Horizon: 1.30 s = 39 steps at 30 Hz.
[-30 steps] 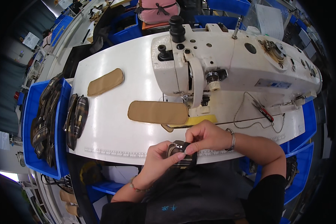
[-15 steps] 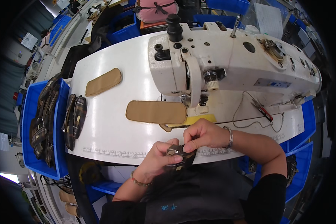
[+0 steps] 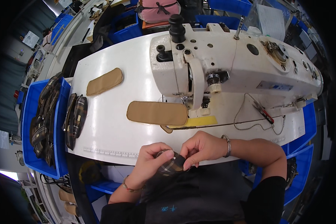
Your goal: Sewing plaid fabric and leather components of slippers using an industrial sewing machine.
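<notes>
A small plaid fabric pouch [image 3: 169,168], brown and dark with pale lines, is held in front of my dark apron at the table's near edge. My left hand [image 3: 152,161] is closed round its left part, thumb on top. With thumb and fingers together, my right hand [image 3: 204,150] pinches the pouch's dark right end. The fingers partly cover the pouch. Beyond my hands, an oblong tan panel [image 3: 156,113] with a stitched rim lies left of the sewing machine's needle area, overlapping another tan piece [image 3: 167,129].
The white sewing machine [image 3: 227,67] fills the right half of the table. Red-handled thread snips [image 3: 264,113] and a cord [image 3: 237,114] lie near it. Another tan panel [image 3: 105,81] lies farther left. Plaid pouches [image 3: 79,117] rest beside a blue bin [image 3: 59,149] holding more.
The pouch has been turned and shifted slightly left, so its plaid side shows and the metal zipper part seen before is hidden. My right hand has moved down to its right end.
</notes>
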Tool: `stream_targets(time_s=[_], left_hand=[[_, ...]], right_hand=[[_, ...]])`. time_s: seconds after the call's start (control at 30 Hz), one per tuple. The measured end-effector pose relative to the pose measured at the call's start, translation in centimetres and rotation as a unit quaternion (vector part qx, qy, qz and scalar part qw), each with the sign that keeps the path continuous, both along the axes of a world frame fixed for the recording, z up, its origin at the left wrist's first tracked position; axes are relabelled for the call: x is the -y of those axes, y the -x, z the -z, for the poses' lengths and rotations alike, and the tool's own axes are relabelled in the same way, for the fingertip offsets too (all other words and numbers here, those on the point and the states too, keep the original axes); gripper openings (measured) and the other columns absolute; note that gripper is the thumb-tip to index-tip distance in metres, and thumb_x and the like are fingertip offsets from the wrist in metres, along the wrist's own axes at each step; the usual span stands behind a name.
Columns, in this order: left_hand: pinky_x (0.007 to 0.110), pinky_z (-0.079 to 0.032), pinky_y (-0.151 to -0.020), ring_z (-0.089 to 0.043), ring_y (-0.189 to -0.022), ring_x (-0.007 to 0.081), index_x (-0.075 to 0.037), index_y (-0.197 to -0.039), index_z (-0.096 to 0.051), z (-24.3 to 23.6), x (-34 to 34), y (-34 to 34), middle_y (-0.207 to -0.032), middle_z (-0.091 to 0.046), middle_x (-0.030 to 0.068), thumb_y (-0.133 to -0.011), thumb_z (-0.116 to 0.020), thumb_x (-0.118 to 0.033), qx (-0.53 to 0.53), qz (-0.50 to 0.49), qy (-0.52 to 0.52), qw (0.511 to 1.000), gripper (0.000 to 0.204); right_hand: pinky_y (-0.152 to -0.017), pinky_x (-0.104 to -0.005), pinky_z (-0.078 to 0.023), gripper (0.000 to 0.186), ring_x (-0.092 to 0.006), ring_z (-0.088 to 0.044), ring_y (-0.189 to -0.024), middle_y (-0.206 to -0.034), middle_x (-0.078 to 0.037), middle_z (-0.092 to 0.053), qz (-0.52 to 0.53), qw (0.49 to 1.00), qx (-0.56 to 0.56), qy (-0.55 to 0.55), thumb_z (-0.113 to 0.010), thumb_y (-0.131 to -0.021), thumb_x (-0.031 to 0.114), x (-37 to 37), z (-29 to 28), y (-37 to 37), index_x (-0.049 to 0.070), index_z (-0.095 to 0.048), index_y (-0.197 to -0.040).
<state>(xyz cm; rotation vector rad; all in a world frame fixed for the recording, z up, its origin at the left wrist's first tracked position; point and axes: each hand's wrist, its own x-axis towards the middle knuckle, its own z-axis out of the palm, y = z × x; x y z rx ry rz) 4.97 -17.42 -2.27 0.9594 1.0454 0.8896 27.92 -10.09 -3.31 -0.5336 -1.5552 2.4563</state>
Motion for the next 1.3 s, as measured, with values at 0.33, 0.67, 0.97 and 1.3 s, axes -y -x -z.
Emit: stream_targets(time_s=[0.33, 0.67, 0.97, 1.3], left_hand=[[0.031, -0.050, -0.070, -0.063, -0.073, 0.0214, 0.000, -0.101, -0.067, -6.6, -10.6, 1.5, -0.080, -0.067, 0.0111, -0.098, -0.061, -0.017, -0.315, 0.283, -0.205, 0.882, 0.019], [0.039, -0.052, -0.069, -0.068, -0.077, 0.0315, -0.008, -0.099, -0.073, -0.7, -14.5, -1.0, -0.082, -0.071, 0.0125, -0.093, -0.065, -0.018, -0.474, 0.251, -0.369, 0.759, 0.014], [0.032, -0.051, -0.072, -0.066, -0.074, 0.0212, -0.005, -0.107, -0.072, -1.0, -15.6, -0.3, -0.086, -0.072, 0.0112, -0.097, -0.065, -0.023, -0.437, 0.300, -0.299, 0.793, 0.022], [0.030, -0.051, -0.073, -0.063, -0.076, 0.0148, -0.005, -0.107, -0.072, 0.5, -16.0, -0.2, -0.086, -0.072, 0.0078, -0.096, -0.066, -0.022, -0.422, 0.278, -0.298, 0.810, 0.022]], right_hand=[[-0.053, -0.0285, -0.050, 0.034, -0.0124, -0.067, -0.079, -0.121, -0.002, -0.067, 0.196, 0.592, 0.280, -0.730, -0.070, -0.087, 0.035, -2.0, 2.1, -0.4, 0.012, -0.069, -0.113], [-0.047, -0.0359, -0.051, 0.033, -0.0221, -0.066, -0.062, -0.106, -0.012, -0.069, 0.166, 0.606, 0.213, -0.748, -0.064, -0.090, 0.029, -2.4, 3.0, -0.2, 0.006, -0.065, -0.114], [-0.042, -0.0339, -0.047, 0.021, -0.0182, -0.062, -0.054, -0.094, -0.017, -0.069, 0.171, 0.511, 0.170, -0.825, -0.062, -0.081, 0.015, -1.1, 3.1, 0.2, 0.000, -0.067, -0.094], [-0.041, -0.0279, -0.037, 0.017, -0.0118, -0.051, -0.046, -0.061, 0.001, -0.049, 0.248, 0.400, 0.124, -0.873, -0.064, -0.073, 0.015, -3.5, 2.2, 0.3, 0.004, -0.065, -0.086]])
